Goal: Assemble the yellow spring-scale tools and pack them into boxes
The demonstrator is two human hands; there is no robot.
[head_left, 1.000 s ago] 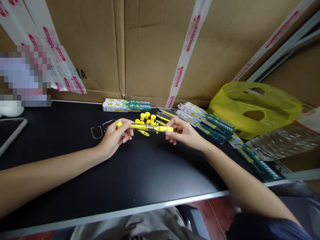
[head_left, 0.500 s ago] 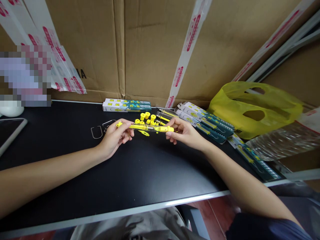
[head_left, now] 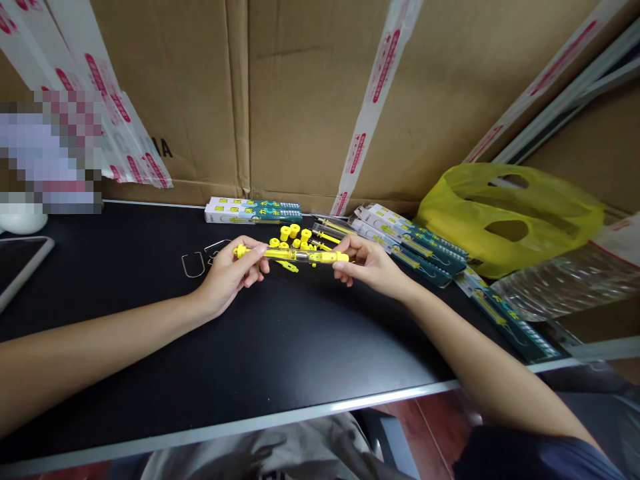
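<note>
1 ylw tube (head_left: pixel 303 256), L grip (head_left: pixel 233 271), R grip (head_left: pixel 369 265) nr ends.

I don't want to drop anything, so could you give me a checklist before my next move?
1. Left hand has a grip on the clear-and-yellow tube: ok, near its left end.
2. Right hand supports the other end: ok, fingers on the yellow end piece.
3. Yellow end piece fully seated: cannot tell.
4. Loose yellow parts in full view: not ok, the tube partly covers the group.
5. Wire hooks in full view: not ok, the left hand partly hides one.
</note>
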